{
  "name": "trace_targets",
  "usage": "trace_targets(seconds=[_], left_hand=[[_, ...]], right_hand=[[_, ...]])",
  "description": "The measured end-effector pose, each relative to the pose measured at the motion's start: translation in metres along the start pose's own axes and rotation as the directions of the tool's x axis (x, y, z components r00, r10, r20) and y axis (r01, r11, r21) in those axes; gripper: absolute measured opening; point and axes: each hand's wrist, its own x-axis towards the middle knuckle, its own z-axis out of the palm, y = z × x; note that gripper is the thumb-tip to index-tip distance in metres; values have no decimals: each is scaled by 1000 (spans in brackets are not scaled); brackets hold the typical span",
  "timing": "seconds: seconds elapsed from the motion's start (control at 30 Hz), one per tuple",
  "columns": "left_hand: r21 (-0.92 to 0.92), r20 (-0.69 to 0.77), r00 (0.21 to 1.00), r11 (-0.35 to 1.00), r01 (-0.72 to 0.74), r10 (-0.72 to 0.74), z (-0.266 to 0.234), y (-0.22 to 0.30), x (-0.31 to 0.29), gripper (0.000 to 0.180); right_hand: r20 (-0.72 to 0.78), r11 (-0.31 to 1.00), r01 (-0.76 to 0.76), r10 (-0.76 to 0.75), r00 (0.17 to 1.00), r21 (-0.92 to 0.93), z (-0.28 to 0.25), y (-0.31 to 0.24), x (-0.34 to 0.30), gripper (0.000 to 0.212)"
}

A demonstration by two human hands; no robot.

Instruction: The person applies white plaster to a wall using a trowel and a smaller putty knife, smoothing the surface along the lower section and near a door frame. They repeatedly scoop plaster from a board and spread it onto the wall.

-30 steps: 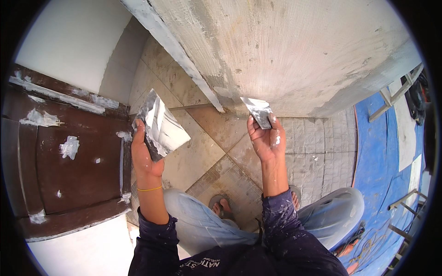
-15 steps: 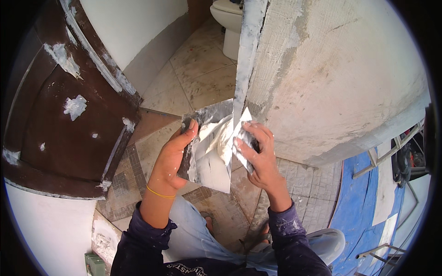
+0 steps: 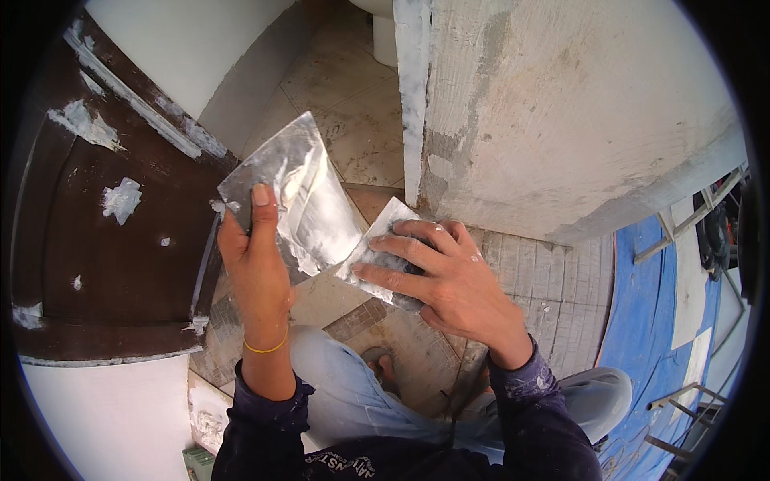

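My left hand [image 3: 261,268] is closed on a thin metal putty plate [image 3: 341,232], thumb on top and fingers underneath. The plate is tilted, and white putty [image 3: 298,178] is smeared over its middle. In my right hand [image 3: 461,280] is a flat metal scraper blade [image 3: 393,212], pressed under spread fingertips with the thumb hidden behind. The scraper's left edge meets the plate's lower right side, where a little putty shows. Both tools are held in the air above the tiled floor.
At left stands a dark brown door [image 3: 88,264] with white filler patches. A rough plastered wall [image 3: 577,120] with a whitened edge strip [image 3: 413,104] rises ahead. Beyond the doorway is a toilet [image 3: 385,40]. To the right lie a blue tarp [image 3: 646,297] and a ladder-like frame [image 3: 690,216].
The plate has turned and moved left with my left hand. My right hand has shifted down with the scraper, now at the plate's lower right. Less putty mounds on the plate.
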Motion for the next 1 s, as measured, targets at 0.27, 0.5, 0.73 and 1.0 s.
trace_targets(seconds=[0.27,0.5,0.73,1.0], left_hand=[[-212,-143,985,975,65,-97,-5,-8,15,48],[123,156,819,812,-570,552,-7,-19,19,51],[-223,-76,988,968,114,-134,-1,-18,20,43],[-217,-84,981,964,154,-176,10,-20,19,45]], right_hand=[[326,-594,150,615,718,791,117,66,-3,37],[252,-691,686,722,644,226,147,101,27,27],[204,-677,734,727,656,53,147,109,39,31],[188,-648,761,748,636,3,144,112,43,30]])
